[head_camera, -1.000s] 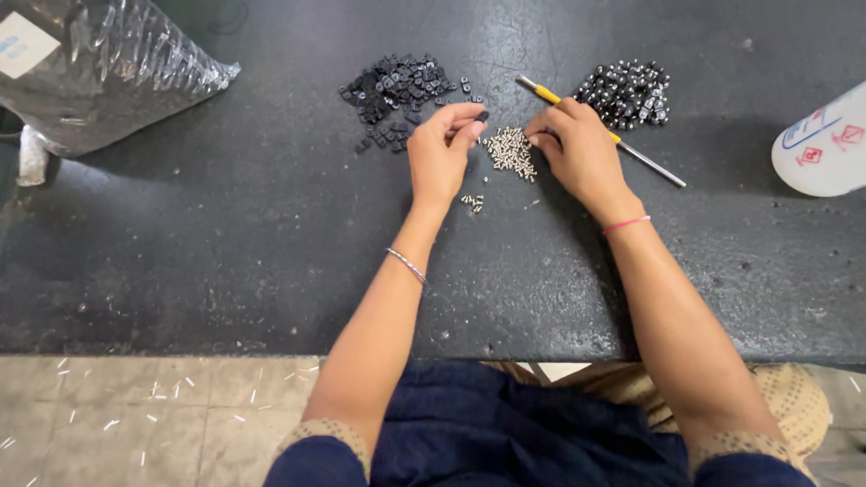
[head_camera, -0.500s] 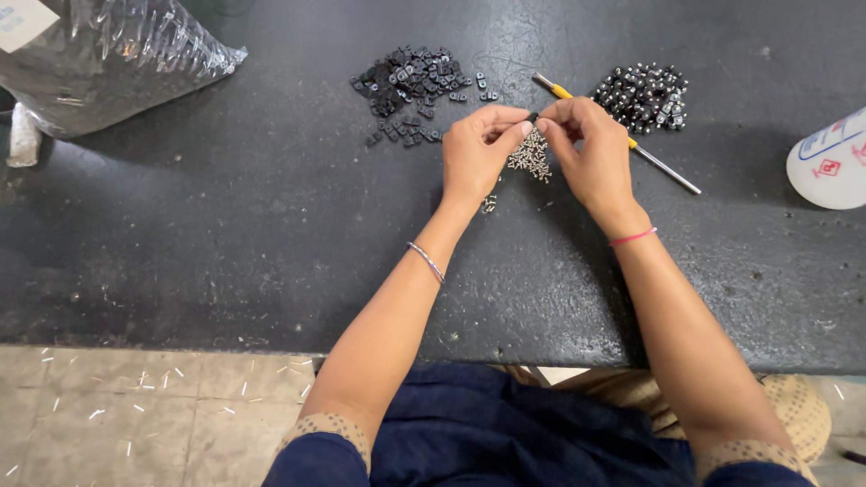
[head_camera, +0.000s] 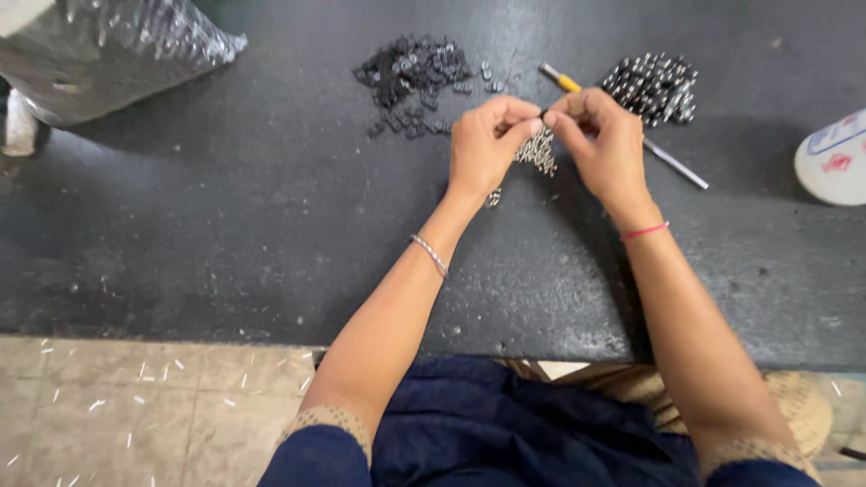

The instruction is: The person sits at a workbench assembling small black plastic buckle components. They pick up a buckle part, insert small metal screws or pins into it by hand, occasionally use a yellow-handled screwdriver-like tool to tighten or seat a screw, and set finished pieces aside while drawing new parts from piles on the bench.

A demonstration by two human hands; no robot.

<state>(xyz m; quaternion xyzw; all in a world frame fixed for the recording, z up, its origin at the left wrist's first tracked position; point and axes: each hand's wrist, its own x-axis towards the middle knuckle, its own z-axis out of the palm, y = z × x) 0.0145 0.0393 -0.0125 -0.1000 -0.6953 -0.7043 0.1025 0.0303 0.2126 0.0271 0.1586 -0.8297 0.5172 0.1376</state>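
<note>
My left hand (head_camera: 485, 140) and my right hand (head_camera: 603, 144) are raised just above the dark table (head_camera: 225, 225), fingertips pinched together around a tiny part that is too small to make out. Right under them lies a small heap of silver metal pieces (head_camera: 538, 153). A pile of small black flat parts (head_camera: 413, 72) sits beyond my left hand. A pile of shiny black-and-silver parts (head_camera: 654, 86) lies beyond my right hand. A yellow-handled tool with a metal shaft (head_camera: 631, 135) runs diagonally behind my right hand, partly hidden by it.
A clear plastic bag of parts (head_camera: 108, 50) rests at the far left. A white round container (head_camera: 834, 162) stands at the right edge. The table's near edge runs above a tiled floor (head_camera: 135, 406) with scattered white bits.
Both hands have lifted off the silver heap and come together, fingertips meeting over it. The view has shifted slightly.
</note>
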